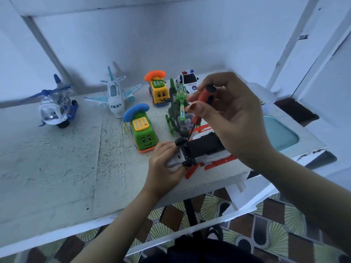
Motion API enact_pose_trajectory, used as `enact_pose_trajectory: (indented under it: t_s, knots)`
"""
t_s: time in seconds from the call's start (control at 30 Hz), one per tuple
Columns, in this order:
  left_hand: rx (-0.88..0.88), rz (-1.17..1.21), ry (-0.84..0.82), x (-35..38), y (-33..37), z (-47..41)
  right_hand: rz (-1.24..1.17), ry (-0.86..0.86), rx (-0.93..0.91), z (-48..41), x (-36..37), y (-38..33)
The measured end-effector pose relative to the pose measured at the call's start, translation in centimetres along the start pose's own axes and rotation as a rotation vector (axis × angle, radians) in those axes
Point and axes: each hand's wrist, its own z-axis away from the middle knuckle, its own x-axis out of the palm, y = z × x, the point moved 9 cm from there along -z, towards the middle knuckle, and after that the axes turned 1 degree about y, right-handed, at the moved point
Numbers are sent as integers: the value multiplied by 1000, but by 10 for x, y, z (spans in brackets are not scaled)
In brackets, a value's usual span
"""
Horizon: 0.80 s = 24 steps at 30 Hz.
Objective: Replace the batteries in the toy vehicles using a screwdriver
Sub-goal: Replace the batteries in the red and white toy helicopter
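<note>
A worn, speckled white tabletop (57,168) stands against pale walls, with patterned floor tiles showing below its near edge. The right hand (233,114) pinches a red-and-black-handled screwdriver (206,98) between thumb and curled fingertips. It holds the tool high on the handle, tilted so that the thin dark shaft slants down and to the left. That light fingertip hold looks suited to twirling the tool rather than bearing down on it. The tip appears to meet the black underside of a white-and-red toy vehicle (205,147), which lies overturned on the table with its small black wheels up. This is probably where a battery-cover screw sits, though the screw itself is too small to make out. The left hand (165,168) grips the front end of that toy, fingers curled around the body, seemingly to stop it turning or sliding under the driver. Just behind the work stands a green plastic toy helicopter (177,111). To its left is a green telephone bus with a blue handset (145,137), and farther back a yellow telephone bus with an orange handset (159,93) and a white police car (188,79). Well to the left sit a white-and-light-blue toy airliner (115,95) and a blue-and-white toy helicopter (55,105). All of these are upright, apparently waiting their turn. No loose batteries are visible.
</note>
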Motion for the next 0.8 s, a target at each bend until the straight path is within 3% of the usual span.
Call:
enact_pose_trajectory:
  t_s: [0.23, 0.5, 0.63, 0.8]
  knots:
    - [10, 15, 13, -1, 4, -2, 10, -30, -16, 0, 3, 0]
    - [7, 12, 7, 0, 3, -1, 57, -175, -48, -2, 16, -2]
    - [23, 12, 4, 0, 4, 0, -12, -130, -9, -4, 11, 0]
    - [16, 22, 12, 0, 2, 0, 165, -104, -60, -1, 10, -5]
